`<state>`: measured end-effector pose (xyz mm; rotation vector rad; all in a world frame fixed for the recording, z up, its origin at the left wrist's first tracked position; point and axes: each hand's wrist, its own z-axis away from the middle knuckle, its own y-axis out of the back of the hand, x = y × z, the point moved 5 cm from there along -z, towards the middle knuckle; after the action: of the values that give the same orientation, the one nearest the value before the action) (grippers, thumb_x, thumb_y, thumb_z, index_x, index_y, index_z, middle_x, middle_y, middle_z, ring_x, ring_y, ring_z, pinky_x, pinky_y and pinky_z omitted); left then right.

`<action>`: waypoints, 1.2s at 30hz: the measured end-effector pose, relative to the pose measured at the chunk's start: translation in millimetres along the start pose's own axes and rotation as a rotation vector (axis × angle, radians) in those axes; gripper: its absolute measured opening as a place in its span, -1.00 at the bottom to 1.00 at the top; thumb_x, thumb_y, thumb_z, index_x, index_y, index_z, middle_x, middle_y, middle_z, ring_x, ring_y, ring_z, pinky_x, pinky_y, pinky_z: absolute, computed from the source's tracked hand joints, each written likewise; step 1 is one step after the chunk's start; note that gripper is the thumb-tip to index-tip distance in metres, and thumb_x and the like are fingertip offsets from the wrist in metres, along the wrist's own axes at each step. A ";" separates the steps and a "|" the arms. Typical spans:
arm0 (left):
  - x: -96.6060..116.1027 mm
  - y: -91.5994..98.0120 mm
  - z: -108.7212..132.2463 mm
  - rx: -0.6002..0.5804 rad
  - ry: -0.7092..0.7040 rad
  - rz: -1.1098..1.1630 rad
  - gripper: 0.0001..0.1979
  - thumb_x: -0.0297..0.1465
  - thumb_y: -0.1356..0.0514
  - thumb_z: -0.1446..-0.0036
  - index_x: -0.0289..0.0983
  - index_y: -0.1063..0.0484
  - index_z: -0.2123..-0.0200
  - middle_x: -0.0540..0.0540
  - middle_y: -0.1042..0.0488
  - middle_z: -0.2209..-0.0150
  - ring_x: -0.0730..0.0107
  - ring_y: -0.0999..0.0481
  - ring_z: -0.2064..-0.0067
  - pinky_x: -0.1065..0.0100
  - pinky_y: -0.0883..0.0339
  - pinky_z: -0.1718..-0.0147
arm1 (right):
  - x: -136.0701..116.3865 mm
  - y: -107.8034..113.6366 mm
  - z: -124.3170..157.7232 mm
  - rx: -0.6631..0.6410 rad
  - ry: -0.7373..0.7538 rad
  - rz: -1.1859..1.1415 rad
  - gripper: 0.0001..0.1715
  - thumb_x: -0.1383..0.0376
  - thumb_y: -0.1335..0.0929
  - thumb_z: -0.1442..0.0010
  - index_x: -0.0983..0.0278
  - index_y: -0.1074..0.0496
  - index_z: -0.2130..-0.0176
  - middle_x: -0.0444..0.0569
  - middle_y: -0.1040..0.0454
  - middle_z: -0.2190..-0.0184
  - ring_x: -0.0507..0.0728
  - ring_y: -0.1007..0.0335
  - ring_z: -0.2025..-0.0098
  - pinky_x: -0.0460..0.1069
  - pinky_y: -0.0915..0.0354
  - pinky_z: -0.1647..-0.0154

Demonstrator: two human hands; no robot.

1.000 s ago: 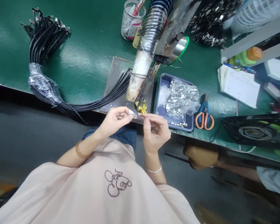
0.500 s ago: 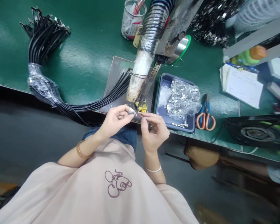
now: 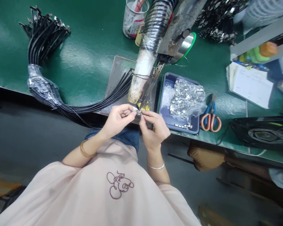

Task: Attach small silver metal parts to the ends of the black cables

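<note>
My left hand [image 3: 120,121] is closed in a pinch, with a white wrap on one fingertip, around a small shiny metal connector [image 3: 138,112]. My right hand [image 3: 155,129] is also pinched, its thumb and forefinger meeting the connector from the other side; what lies between them is too small to make out. Just beyond the fingertips is a yellow piece [image 3: 145,106] on a dark board [image 3: 115,67]. A bundle of black cables [image 3: 96,107] runs over that board, on the left of my hands.
A white-tipped hose [image 3: 141,70] and a metal arm [image 3: 172,44] hang above the board, beside a green-rimmed spool [image 3: 190,47]. Right of them are a blue tray [image 3: 163,117] with bagged metal parts [image 3: 187,97], orange-handled pliers [image 3: 211,121] and a black fan [image 3: 264,133]. A pen cup [image 3: 134,20] stands behind.
My hands have come together, so the fingertips of both now meet at the small metal connector. The right hand has moved slightly left and up. The cable bundle stays put.
</note>
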<state>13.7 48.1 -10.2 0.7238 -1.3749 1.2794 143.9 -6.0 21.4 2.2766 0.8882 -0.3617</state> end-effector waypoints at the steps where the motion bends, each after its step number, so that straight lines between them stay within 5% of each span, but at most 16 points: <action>1: 0.0 0.5 -0.3 0.009 -0.002 -0.011 -0.75 -0.28 -0.39 0.05 -0.33 -0.45 0.47 0.13 -0.18 0.63 0.61 -0.12 0.57 0.47 -0.02 0.54 | 0.5 -0.4 -0.5 0.003 -0.009 -0.007 -0.76 0.52 -0.44 -0.18 0.19 -0.49 0.23 -0.10 -0.67 0.26 0.07 -0.65 0.21 -0.04 -0.54 0.15; 20: 7.6 3.0 2.5 0.043 -0.016 -0.092 -0.86 -0.38 -0.32 0.05 -0.34 -0.46 0.50 0.15 -0.12 0.67 0.63 -0.05 0.59 0.47 0.07 0.57 | -2.7 -0.8 -4.7 -0.037 0.007 0.027 -0.83 0.46 -0.44 -0.21 0.19 -0.46 0.28 -0.08 -0.66 0.27 0.08 -0.64 0.25 -0.02 -0.55 0.23; 28: 4.5 4.1 3.1 0.002 0.032 -0.041 -0.86 -0.37 -0.36 0.10 -0.33 -0.54 0.55 -0.05 -0.51 0.54 0.46 -0.39 0.46 0.41 -0.28 0.41 | -0.8 2.1 -2.7 -0.029 -0.057 -0.051 -0.83 0.46 -0.44 -0.20 0.19 -0.44 0.28 -0.08 -0.66 0.29 0.09 -0.64 0.24 0.01 -0.55 0.20; 36: 11.1 -1.4 3.1 -0.023 -0.022 -0.063 -0.87 -0.37 -0.28 0.07 -0.31 -0.42 0.54 0.16 -0.12 0.67 0.63 -0.01 0.59 0.46 0.11 0.58 | -4.5 4.0 0.1 -0.019 0.014 -0.008 -0.81 0.47 -0.44 -0.20 0.18 -0.44 0.26 -0.07 -0.67 0.26 0.10 -0.66 0.23 0.00 -0.56 0.21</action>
<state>11.4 47.2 1.2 0.7619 -1.3717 1.2075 143.4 -10.5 25.3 2.2610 0.9040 -0.3398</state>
